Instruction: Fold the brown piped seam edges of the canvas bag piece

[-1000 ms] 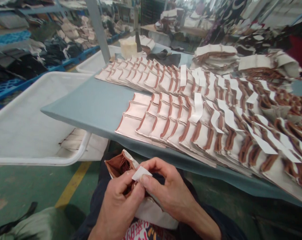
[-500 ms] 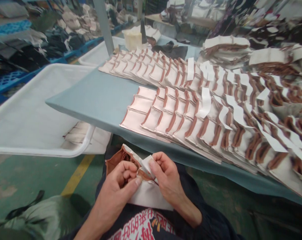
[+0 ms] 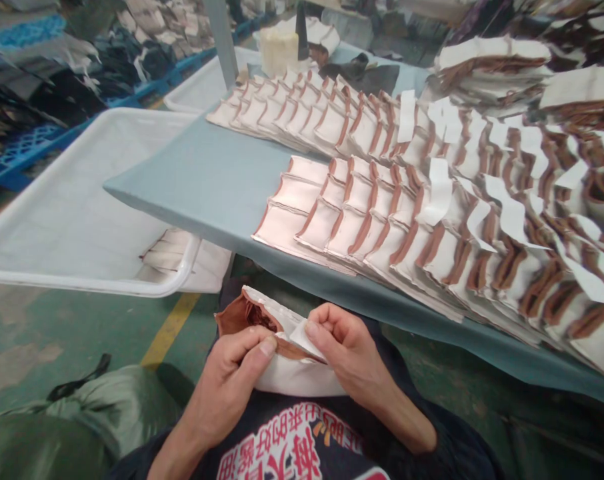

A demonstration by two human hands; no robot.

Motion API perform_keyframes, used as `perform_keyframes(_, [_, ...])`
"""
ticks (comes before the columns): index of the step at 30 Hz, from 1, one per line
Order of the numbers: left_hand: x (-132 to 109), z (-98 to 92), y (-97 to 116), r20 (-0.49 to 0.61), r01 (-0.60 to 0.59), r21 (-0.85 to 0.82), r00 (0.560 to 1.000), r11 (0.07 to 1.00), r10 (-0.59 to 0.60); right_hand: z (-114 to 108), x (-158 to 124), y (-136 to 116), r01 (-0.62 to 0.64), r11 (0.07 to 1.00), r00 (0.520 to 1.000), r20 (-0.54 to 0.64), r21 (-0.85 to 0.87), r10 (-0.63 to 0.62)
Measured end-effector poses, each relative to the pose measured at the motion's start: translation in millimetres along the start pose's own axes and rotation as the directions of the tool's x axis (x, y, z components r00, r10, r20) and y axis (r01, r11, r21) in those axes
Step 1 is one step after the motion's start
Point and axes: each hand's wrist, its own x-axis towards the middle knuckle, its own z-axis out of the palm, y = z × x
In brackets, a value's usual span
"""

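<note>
Over my lap lies a sewn pouch-like piece (image 3: pixel 302 377), white outside with brown lining, its mouth gaping to show gathered brown material inside. My left hand (image 3: pixel 237 380) pinches its brown-lined edge between thumb and forefinger. My right hand (image 3: pixel 349 353) is closed on a small white strip (image 3: pixel 302 335) at the same opening; whether its fingers also grip the edge is hidden. On the table in front, similar white-and-brown pieces (image 3: pixel 287 223) overlap in two long rows. White paper strips (image 3: pixel 438 193) stick out from many of them.
A blue-grey covered table (image 3: pixel 182 180) spans the front, its near edge just beyond my hands. To the left stands a white plastic tub (image 3: pixel 57 220) with some pieces at its corner. A green sack (image 3: pixel 117 407) rests on the floor. Stacked pieces (image 3: pixel 492 57) sit at the back right.
The fingers of my left hand have uncurled from inside the opening and now pinch its edge. The opening is drawn straighter between my hands. My view has shifted slightly.
</note>
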Motion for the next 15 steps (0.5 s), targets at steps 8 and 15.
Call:
perform_keyframes(8, [3, 9.7, -13, 0.168, 0.091, -0.315, 0.985, 0.945, -0.039, -3, -34, -48, 0.046, 0.949, 0.998, -0.02, -0.311, -0.055])
perform_keyframes(15, [8, 15.8, -13, 0.147, 0.129, -0.325, 0.985, 0.937, -0.085, 0, -26, -31, 0.083, 0.952, 0.991, -0.072, -0.294, -0.109])
